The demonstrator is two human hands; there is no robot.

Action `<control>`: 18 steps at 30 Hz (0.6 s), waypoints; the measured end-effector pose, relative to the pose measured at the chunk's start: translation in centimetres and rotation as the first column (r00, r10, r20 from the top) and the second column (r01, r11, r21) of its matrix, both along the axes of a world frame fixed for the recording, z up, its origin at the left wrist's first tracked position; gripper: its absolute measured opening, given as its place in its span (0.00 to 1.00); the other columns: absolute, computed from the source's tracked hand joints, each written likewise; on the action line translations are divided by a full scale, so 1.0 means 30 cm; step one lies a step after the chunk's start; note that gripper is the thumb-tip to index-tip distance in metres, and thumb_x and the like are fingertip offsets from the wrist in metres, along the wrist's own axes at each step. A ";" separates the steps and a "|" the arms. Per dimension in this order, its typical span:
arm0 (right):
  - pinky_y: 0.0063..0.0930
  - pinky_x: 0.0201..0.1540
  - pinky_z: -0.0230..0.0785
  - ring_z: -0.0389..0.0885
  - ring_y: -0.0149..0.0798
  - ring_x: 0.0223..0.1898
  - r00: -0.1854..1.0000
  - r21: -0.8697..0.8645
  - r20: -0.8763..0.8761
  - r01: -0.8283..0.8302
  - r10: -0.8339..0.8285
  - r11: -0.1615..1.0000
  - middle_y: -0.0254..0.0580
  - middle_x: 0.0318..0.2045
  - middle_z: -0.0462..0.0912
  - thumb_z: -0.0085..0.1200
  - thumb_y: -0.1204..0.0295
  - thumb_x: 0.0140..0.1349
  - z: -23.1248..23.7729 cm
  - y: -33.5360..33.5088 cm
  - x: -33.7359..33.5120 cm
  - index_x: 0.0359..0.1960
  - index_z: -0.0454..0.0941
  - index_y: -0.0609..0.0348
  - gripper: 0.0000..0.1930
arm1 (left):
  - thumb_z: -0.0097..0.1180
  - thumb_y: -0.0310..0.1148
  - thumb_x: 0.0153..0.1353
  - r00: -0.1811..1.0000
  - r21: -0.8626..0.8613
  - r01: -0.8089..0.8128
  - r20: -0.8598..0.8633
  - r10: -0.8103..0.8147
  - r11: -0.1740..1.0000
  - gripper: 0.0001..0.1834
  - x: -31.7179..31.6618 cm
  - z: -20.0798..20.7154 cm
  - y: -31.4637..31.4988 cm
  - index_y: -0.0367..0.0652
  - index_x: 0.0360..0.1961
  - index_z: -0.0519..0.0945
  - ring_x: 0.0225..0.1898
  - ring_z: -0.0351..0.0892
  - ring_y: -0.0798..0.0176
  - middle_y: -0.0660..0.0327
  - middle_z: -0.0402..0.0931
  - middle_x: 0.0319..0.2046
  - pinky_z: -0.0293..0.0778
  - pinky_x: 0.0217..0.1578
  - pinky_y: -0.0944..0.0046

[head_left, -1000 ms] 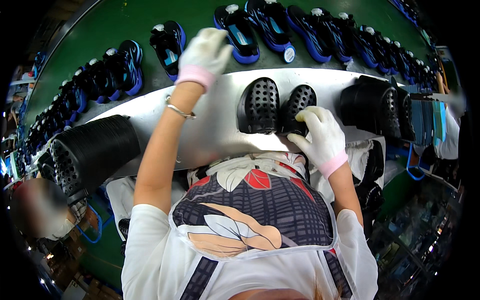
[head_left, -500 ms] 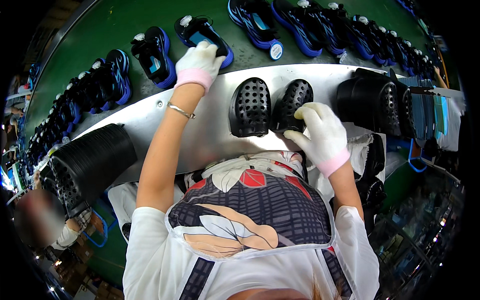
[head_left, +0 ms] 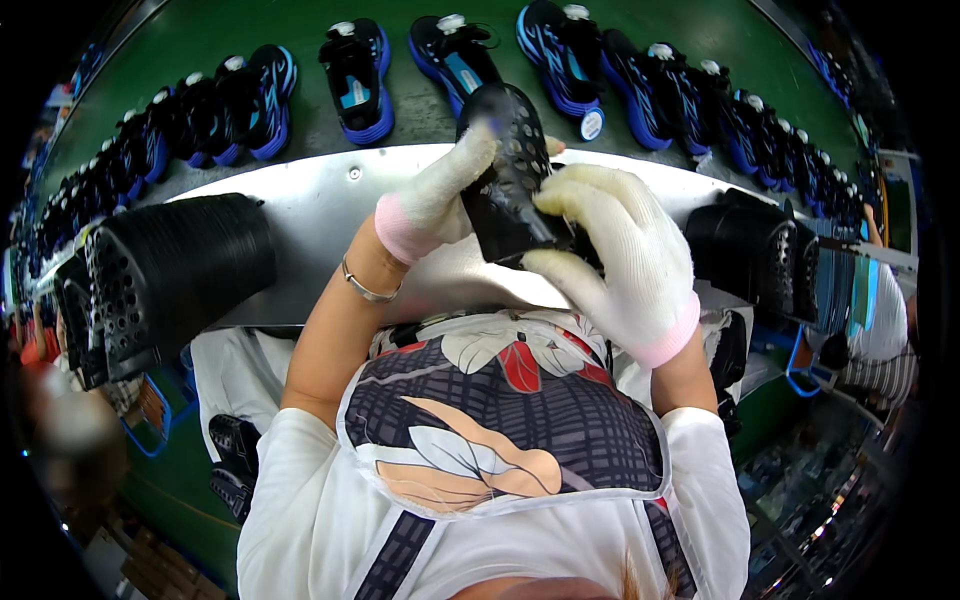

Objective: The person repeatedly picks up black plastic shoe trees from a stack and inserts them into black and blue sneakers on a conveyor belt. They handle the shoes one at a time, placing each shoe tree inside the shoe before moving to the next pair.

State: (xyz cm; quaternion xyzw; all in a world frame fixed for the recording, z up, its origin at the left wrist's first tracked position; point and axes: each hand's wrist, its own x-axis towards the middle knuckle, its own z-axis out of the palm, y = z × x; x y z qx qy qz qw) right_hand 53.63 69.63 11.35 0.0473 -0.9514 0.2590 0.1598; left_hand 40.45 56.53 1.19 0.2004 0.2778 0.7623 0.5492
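Over the metal ledge, both my white-gloved hands close around black plastic toe forms dotted with round holes. My left hand (head_left: 440,190) grips the left side of one perforated toe form (head_left: 515,150), thumb pressed on its face. My right hand (head_left: 625,255) curls its fingers round the lower right part, where a dark edge shows. Whether that edge belongs to a second form behind is hidden by the glove. Just beyond the raised form lies a black and blue sneaker (head_left: 455,65) with a light blue insole, partly covered by the form.
A nested stack of black toe forms (head_left: 180,265) lies on the ledge (head_left: 330,220) at left, another stack (head_left: 745,250) at right. Rows of black and blue sneakers (head_left: 360,85) line the green surface (head_left: 300,25) beyond. Other people work at both sides.
My left hand has left the sneaker and come back to the toe forms. The forms have been lifted off the ledge into both hands. The sneakers now appear farther right.
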 end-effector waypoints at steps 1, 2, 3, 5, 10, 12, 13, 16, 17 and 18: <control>0.36 0.42 0.72 0.78 0.47 0.39 1.000 0.005 0.002 -0.017 0.016 1.000 0.41 0.39 0.78 0.67 0.69 0.44 -0.012 -0.007 -0.013 0.40 0.77 0.57 0.20 | 0.43 0.56 0.68 0.998 0.018 -0.016 0.056 0.015 1.000 0.37 -0.005 -0.028 -0.007 0.34 0.65 0.61 0.59 0.71 0.57 0.49 0.70 0.58 0.66 0.62 0.56; 0.36 0.41 0.72 0.78 0.47 0.39 0.996 -0.018 0.067 0.061 -0.060 0.998 0.42 0.38 0.78 0.66 0.66 0.47 -0.028 -0.015 -0.024 0.40 0.77 0.57 0.19 | 0.44 0.55 0.68 0.999 -0.015 -0.054 0.003 0.054 0.998 0.35 -0.013 -0.026 -0.012 0.35 0.63 0.63 0.55 0.73 0.59 0.52 0.72 0.54 0.68 0.59 0.57; 0.37 0.40 0.72 0.79 0.48 0.38 0.982 -0.033 0.133 0.141 -0.136 0.989 0.44 0.37 0.78 0.65 0.63 0.49 -0.042 -0.019 -0.034 0.41 0.77 0.58 0.19 | 0.45 0.54 0.68 0.990 -0.119 -0.128 -0.080 0.119 0.985 0.33 -0.012 -0.019 -0.020 0.35 0.62 0.65 0.53 0.74 0.60 0.54 0.74 0.52 0.69 0.57 0.58; 0.38 0.38 0.71 0.79 0.47 0.37 0.954 -0.016 0.239 0.191 -0.182 0.981 0.45 0.35 0.78 0.64 0.61 0.51 -0.063 -0.021 -0.057 0.41 0.77 0.58 0.19 | 0.49 0.49 0.68 0.957 -0.202 -0.238 -0.213 0.194 0.950 0.27 -0.020 -0.025 -0.028 0.37 0.57 0.69 0.48 0.75 0.64 0.59 0.76 0.47 0.72 0.53 0.61; 0.41 0.30 0.70 0.80 0.47 0.28 0.912 0.195 0.311 0.216 -0.269 0.957 0.44 0.24 0.78 0.59 0.55 0.57 -0.118 -0.007 -0.093 0.32 0.74 0.57 0.17 | 0.56 0.40 0.66 0.904 -0.156 -0.426 -0.106 0.413 0.891 0.19 -0.019 -0.054 -0.008 0.40 0.51 0.71 0.44 0.76 0.67 0.64 0.75 0.43 0.76 0.46 0.64; 0.42 0.28 0.69 0.80 0.49 0.24 0.921 0.183 0.285 0.218 -0.264 0.959 0.45 0.20 0.77 0.58 0.55 0.57 -0.108 -0.005 -0.119 0.28 0.73 0.57 0.17 | 0.56 0.41 0.66 0.913 -0.174 -0.407 -0.108 0.394 0.897 0.20 -0.029 -0.046 -0.003 0.39 0.52 0.70 0.44 0.77 0.66 0.63 0.75 0.42 0.78 0.43 0.62; 0.42 0.28 0.70 0.80 0.50 0.25 0.911 0.134 0.333 0.210 -0.244 0.968 0.46 0.21 0.77 0.58 0.55 0.57 -0.103 0.010 -0.139 0.29 0.73 0.58 0.17 | 0.56 0.44 0.65 0.905 -0.164 -0.426 -0.060 0.422 0.890 0.22 -0.033 -0.066 0.009 0.38 0.51 0.72 0.44 0.78 0.65 0.61 0.76 0.43 0.79 0.40 0.62; 0.40 0.29 0.71 0.80 0.54 0.26 0.876 -0.034 0.440 0.234 -0.196 0.972 0.51 0.21 0.79 0.57 0.55 0.57 -0.101 0.074 -0.197 0.29 0.77 0.60 0.18 | 0.57 0.48 0.64 0.937 -0.317 -0.346 -0.158 0.310 0.883 0.25 -0.066 -0.055 -0.005 0.38 0.51 0.73 0.44 0.78 0.65 0.60 0.75 0.44 0.79 0.40 0.62; 0.40 0.29 0.71 0.80 0.54 0.26 0.861 0.010 0.469 0.216 -0.196 0.976 0.51 0.21 0.78 0.57 0.54 0.57 -0.103 0.105 -0.221 0.28 0.77 0.60 0.19 | 0.57 0.51 0.63 0.922 -0.351 -0.376 -0.236 0.308 0.857 0.27 -0.067 -0.081 0.004 0.38 0.50 0.75 0.44 0.78 0.65 0.61 0.76 0.44 0.78 0.41 0.63; 0.40 0.29 0.71 0.80 0.53 0.26 0.844 0.058 0.496 0.203 -0.204 0.978 0.52 0.20 0.78 0.57 0.53 0.57 -0.106 0.132 -0.248 0.28 0.78 0.61 0.20 | 0.59 0.50 0.61 0.888 -0.386 -0.407 -0.379 0.260 0.828 0.27 -0.075 -0.109 0.008 0.39 0.51 0.76 0.44 0.78 0.62 0.57 0.75 0.46 0.77 0.44 0.62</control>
